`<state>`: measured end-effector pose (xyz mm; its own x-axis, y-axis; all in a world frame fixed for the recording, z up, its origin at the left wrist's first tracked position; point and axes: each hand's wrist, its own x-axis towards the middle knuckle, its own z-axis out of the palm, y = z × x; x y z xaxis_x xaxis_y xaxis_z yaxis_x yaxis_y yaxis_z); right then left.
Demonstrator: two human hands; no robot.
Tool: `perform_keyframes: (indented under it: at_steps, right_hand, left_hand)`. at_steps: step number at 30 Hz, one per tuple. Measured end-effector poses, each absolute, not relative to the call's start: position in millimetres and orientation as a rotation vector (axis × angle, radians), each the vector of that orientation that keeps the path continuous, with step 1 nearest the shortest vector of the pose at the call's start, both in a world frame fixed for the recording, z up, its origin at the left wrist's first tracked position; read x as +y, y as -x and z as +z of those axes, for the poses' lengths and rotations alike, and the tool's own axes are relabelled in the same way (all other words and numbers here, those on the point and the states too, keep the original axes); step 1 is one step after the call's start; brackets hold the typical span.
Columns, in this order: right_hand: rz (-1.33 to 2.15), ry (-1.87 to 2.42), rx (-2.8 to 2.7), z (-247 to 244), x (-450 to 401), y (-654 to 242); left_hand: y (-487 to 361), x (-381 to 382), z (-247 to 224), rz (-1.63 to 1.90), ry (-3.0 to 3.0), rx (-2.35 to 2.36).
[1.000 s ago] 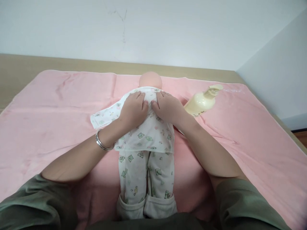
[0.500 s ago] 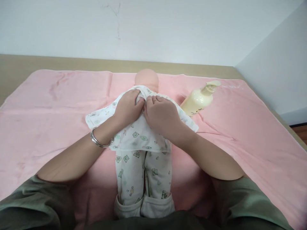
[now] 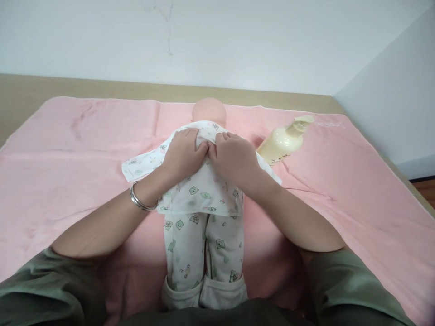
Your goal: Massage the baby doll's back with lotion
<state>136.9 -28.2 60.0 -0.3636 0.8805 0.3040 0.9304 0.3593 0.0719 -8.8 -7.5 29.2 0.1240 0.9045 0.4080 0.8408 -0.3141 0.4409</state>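
The doll lies stretched out on the pink cloth over the surface. The left hand and right hand rest on its shirt just below the head, fingers bent over the fabric, thumbs meeting; whether they pinch it or only press, I cannot tell. If they do pinch, a careless pull could ride the shirt up off the trousers. Uneven pressure might roll the doll or ruck the cloth. The bottle is just beside one shirt sleeve, so an outward swing of the right arm could knock it (it looks tilted, though the wide lens may cause that). The bracelet might snag on the shirt.

The doll's face is out of view, the hands cover its upper body, and the bottle's lettering is unreadable.
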Motion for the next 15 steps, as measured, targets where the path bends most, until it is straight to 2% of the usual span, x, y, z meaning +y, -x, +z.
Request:
perform_keyframes:
  at_steps: [4,11,15]
  right_hand:
    - [-0.466,1.534,-2.453,56.7,-35.0,-135.7]
    - [-0.077,1.777,-2.29,65.3,1.1,-149.3]
    - [-0.316,1.687,-2.322,59.1,-12.4,-144.9]
  left_hand:
    - [8.3,-7.5,32.4,0.881,-2.327,1.781]
    - [-9.8,-44.8,25.5,0.985,-2.459,1.702]
    - [-4.9,-35.6,26.4,0.975,-2.36,1.696]
